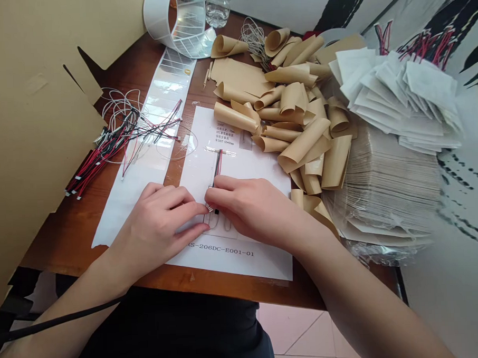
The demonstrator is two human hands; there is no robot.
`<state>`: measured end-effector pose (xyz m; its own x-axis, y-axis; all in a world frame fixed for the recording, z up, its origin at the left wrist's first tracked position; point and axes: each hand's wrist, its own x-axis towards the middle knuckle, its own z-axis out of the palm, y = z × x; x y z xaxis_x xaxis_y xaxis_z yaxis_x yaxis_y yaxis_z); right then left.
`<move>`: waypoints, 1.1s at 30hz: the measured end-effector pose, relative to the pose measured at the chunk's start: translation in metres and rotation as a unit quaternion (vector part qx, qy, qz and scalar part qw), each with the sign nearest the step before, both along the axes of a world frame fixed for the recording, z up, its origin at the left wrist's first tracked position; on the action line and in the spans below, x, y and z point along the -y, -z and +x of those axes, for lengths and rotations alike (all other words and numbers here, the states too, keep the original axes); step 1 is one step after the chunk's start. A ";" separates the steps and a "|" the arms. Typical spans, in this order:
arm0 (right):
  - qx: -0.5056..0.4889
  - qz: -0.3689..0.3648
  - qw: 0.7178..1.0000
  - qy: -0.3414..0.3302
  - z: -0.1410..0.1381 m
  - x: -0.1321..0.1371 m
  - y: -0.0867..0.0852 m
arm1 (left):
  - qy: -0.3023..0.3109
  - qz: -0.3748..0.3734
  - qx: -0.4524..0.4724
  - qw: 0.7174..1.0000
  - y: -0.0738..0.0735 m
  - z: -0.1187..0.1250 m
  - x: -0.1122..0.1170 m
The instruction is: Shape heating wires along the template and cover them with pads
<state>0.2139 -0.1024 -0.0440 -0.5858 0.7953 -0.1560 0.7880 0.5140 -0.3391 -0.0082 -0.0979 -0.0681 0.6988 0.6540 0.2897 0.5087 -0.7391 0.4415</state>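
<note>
A printed white sheet [266,262] lies in front of me, with a wire harness of red and black leads [219,161] on it. My right hand [248,207] pinches this harness partway down, and its fingers hide part of the leads. Small pale ends show by the fingertips, too small to make out. My left hand [164,222] rests on the sheet's left side. Its thumb and index finger are apart, the index tip touching beside those pale ends. Thin looped lines [227,221] show on the sheet below the hands.
Curled brown paper pieces [301,144] heap at right, beside a wrapped stack [389,183] topped by white wired pads [401,92]. Loose harnesses [103,148] lie left, across a label strip [157,119] from a roll [156,19]. Cardboard [33,103] borders the left; a bottle [218,8] stands behind.
</note>
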 end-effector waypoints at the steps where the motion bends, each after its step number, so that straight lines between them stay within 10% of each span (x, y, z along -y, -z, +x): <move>1: 0.001 -0.001 1.000 0.001 0.000 0.000 0.000 | 0.004 0.006 -0.002 1.000 0.000 0.000 0.000; 22: 0.018 -0.005 0.995 0.096 -0.011 -0.002 -0.002 | 0.024 0.058 -0.027 0.998 -0.005 0.003 0.001; 33: -0.089 0.130 0.965 0.208 -0.002 -0.005 0.005 | 0.021 0.028 0.003 0.999 -0.002 0.000 0.003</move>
<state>0.2122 -0.0974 -0.0494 -0.2061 0.9662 0.1547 0.8857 0.2514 -0.3903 -0.0080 -0.1011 -0.0665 0.7241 0.6063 0.3287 0.4741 -0.7837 0.4012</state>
